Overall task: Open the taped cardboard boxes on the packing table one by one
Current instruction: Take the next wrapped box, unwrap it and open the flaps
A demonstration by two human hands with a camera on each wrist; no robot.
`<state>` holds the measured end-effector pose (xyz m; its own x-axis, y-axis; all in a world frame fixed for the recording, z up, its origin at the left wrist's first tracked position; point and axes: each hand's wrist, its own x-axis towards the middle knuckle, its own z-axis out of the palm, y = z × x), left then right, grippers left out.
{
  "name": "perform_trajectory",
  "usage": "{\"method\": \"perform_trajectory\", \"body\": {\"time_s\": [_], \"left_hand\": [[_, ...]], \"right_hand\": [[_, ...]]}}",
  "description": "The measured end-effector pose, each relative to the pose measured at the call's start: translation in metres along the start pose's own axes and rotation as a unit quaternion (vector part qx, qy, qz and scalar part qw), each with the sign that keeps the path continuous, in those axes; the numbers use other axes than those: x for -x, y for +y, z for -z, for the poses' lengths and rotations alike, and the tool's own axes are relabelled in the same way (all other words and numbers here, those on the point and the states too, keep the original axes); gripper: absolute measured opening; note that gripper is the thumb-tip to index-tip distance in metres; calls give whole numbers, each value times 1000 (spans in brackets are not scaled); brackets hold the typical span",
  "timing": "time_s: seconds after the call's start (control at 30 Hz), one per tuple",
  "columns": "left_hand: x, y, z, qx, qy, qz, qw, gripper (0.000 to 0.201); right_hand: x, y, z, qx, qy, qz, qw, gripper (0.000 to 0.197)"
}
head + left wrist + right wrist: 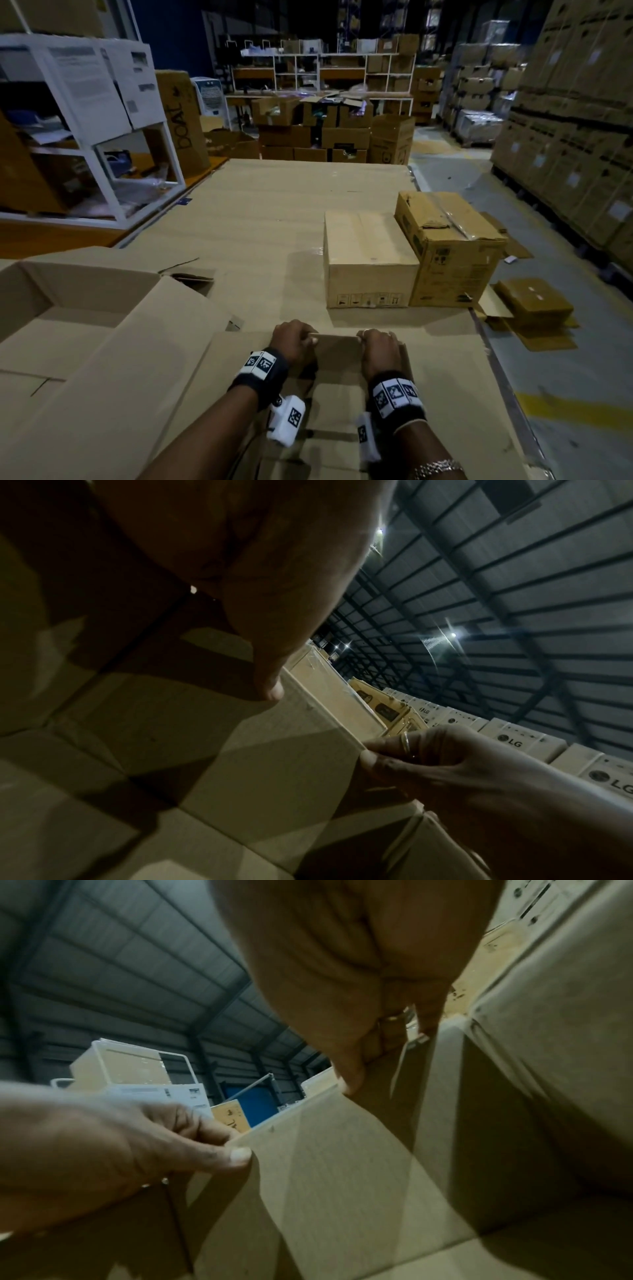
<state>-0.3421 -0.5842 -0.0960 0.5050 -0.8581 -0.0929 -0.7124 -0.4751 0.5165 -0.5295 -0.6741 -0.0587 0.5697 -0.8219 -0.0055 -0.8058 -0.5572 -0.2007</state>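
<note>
Step in hand: folding back a flap on the near box. Your left hand (290, 338) and right hand (378, 344) each pinch a far corner of the same inner flap (337, 347), thumb on the inside face, fingers curled over the edge. The right wrist view confirms both pinches on that flap's top edge.

The box in hand sits at the near edge of the packing table (260, 219), right of centre. An already opened box (85, 318) lies near left. Two closed boxes wait farther right: a plain box (368, 260) touching a taller taped box (452, 246).

Next move, as I judge it: pull the flap evenly with both hands so it creases at its fold rather than tearing, then release and reach for the plain box.
</note>
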Motion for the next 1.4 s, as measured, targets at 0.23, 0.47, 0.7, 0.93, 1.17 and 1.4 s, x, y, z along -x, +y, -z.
{"method": "perform_trajectory", "body": {"time_s": [0.23, 0.47, 0.7, 0.93, 1.17, 1.4], "left_hand": [[22, 21, 30, 50, -78, 15, 996, 58], [124, 61, 86, -22, -97, -70, 993, 96], [290, 39, 67, 38, -44, -136, 989, 95], [396, -3, 27, 82, 141, 46, 985, 77], [401, -35, 17, 235, 7, 130, 963, 112], [380, -53, 33, 422, 125, 73, 895, 123]], "right_hand": [[3, 5, 33, -25, -200, 98, 974, 59], [91, 24, 97, -134, -188, 138, 963, 79], [253, 59, 95, -200, -134, 120, 963, 80], [362, 89, 25, -266, 42, -36, 962, 56], [384, 70, 18, -400, 55, -80, 911, 68], [363, 73, 28, -417, 73, -98, 901, 96]]}}
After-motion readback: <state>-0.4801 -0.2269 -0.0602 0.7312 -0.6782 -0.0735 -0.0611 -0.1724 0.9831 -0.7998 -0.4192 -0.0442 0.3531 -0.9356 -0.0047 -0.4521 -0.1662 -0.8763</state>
